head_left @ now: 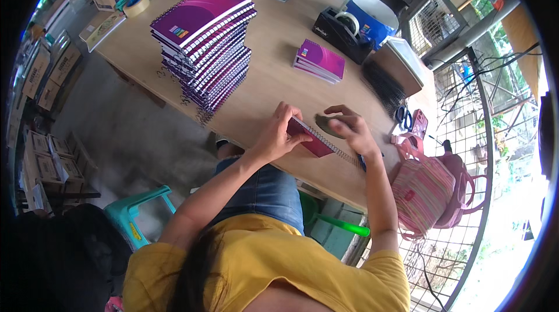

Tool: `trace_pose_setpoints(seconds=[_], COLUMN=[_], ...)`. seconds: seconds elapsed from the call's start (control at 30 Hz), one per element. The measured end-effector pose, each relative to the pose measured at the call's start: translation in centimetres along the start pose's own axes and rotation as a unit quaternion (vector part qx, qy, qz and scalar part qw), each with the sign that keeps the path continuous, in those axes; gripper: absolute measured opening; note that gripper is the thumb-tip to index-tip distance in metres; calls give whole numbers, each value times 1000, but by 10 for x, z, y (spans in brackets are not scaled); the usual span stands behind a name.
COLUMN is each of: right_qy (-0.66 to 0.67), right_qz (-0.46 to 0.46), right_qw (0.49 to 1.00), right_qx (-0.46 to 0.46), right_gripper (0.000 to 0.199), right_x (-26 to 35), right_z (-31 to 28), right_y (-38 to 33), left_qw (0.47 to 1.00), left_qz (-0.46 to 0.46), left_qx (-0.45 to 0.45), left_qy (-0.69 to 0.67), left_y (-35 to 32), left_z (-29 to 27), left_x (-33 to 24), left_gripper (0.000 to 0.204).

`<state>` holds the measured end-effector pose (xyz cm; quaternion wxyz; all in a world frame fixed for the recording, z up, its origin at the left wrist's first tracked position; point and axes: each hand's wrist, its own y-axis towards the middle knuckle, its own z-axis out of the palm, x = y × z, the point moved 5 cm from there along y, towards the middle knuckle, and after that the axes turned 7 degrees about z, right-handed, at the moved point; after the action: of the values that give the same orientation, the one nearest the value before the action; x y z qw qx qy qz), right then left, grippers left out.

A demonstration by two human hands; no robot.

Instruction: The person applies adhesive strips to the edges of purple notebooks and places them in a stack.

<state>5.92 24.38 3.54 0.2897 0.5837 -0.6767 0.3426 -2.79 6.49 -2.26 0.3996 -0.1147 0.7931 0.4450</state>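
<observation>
**Purple spiral notebook at table edge, held by 2 hands**

Purple-covered, wire-bound spiral notebook lies at the near edge of the pale plywood table. Left hand grasps its left end; right hand presses curled fingers at its far side. Tall stack of purple spiral notebooks stands well apart, left. Pink striped fabric bag hangs right.

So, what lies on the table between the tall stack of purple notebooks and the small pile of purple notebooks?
Nothing: in the head view only bare wooden table shows between the tall stack and the small pile.
</observation>
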Motion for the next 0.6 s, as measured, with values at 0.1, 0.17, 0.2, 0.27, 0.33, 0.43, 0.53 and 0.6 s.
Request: trace_pose_setpoints(seconds=[0.1,0.17,0.2,0.27,0.33,0.43,0.53,0.6], right_qy=[45,19,5,103,-1,61,125,-153], right_qz=[-14,22,40,-17,-35,-34,-45,-37], right_qw=[999,998,996,994,999,998,991,987], right_qx=[12,-50,-81,-29,23,-1,6,-19], right_gripper=[39,39,39,35,37,43,46,49], right_x=[-1,-5,-7,-3,9,13,14,13], right_z=[4,-2,-6,-6,7,6,4,11], right_y=[3,6,7,6,6,10,15,23], left_qw=[1000,999,994,954,955,961,962,959], left_qz=[16,18,-30,-120,-136,-128,-138,-144], left_qx=[-11,-23,-29,-49,-5,3,10,21], left_qy=[11,-18,-103,-270,-264,-245,-237,-245], left_y=[2,7,2,-7,-5,0,-2,-1], left_z=[1,-4,-6,-14,-19,-21,-21,-19], left_x=[-1,-4,10,41,47,44,45,46], left_gripper=[59,53,46,33,18,15,18,20])
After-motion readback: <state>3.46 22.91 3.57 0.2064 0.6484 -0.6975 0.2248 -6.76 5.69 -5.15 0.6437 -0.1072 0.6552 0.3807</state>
